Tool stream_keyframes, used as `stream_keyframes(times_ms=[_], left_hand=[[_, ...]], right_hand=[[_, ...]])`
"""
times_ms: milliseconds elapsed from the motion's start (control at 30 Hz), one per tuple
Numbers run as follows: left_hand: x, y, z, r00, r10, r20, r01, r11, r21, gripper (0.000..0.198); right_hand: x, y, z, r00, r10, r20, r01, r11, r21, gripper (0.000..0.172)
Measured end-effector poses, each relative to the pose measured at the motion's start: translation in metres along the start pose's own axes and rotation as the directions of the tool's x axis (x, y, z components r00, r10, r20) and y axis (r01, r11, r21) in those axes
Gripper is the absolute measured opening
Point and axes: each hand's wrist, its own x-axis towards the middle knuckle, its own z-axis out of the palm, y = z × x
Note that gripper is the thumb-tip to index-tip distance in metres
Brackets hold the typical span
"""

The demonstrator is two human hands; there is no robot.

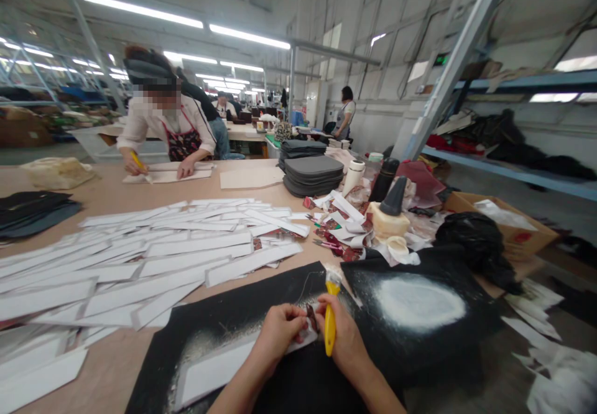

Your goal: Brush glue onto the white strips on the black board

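My left hand (pixel 280 330) is closed in a pinch on a small patterned piece (pixel 311 317) at the end of a long white strip (pixel 219 367) lying on a black mat (pixel 224 321). My right hand (pixel 342 336) grips a yellow-handled brush (pixel 331 314), bristles pointing away from me, and its fingers also touch the small piece. White glue residue (pixel 417 302) is smeared on the black sheet to the right.
Several white strips (pixel 153 258) cover the table to the left. A glue bottle with a black cap (pixel 390 215), patterned scraps, grey stacked pieces (pixel 311 174) and a cardboard box (pixel 508 221) stand beyond. A co-worker (pixel 163 125) leans over the far table edge.
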Motion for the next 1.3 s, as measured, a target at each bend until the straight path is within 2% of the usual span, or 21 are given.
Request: stream_keyframes(times_ms=[167, 400, 600, 733, 900, 1133, 1300], left_hand=[[-0.003, 0.001, 0.006, 1.0, -0.028, 0.006, 0.029, 0.994, -0.105, 0.013], [-0.007, 0.002, 0.009, 0.998, -0.056, 0.002, 0.055, 0.982, -0.179, 0.013], [-0.009, 0.004, 0.008, 0.996, -0.091, -0.004, 0.088, 0.975, -0.202, 0.01], [-0.008, 0.004, 0.011, 0.997, -0.08, -0.013, 0.076, 0.977, -0.198, 0.014], [-0.007, -0.001, 0.013, 0.998, -0.059, -0.036, 0.052, 0.983, -0.179, 0.02], [-0.009, -0.003, 0.0, 0.995, 0.003, -0.1, -0.013, 0.995, -0.103, 0.014], [-0.009, -0.002, 0.011, 0.998, 0.039, -0.041, -0.039, 0.999, -0.002, 0.014]], right_hand=[[0.006, -0.008, -0.003, 0.993, 0.067, 0.092, -0.076, 0.992, 0.097, 0.028], [0.006, -0.001, 0.002, 0.996, 0.018, 0.086, -0.022, 0.999, 0.05, 0.023], [0.006, -0.002, -0.001, 0.992, 0.081, 0.091, -0.092, 0.989, 0.119, 0.031], [0.006, -0.006, -0.004, 0.99, 0.085, 0.115, -0.098, 0.989, 0.112, 0.031], [0.004, 0.0, 0.001, 0.996, 0.059, 0.067, -0.064, 0.995, 0.081, 0.028], [0.001, 0.011, 0.004, 0.99, 0.128, -0.052, -0.125, 0.99, 0.062, 0.024], [-0.002, 0.005, 0.006, 0.996, 0.066, -0.056, -0.062, 0.995, 0.08, 0.025]])
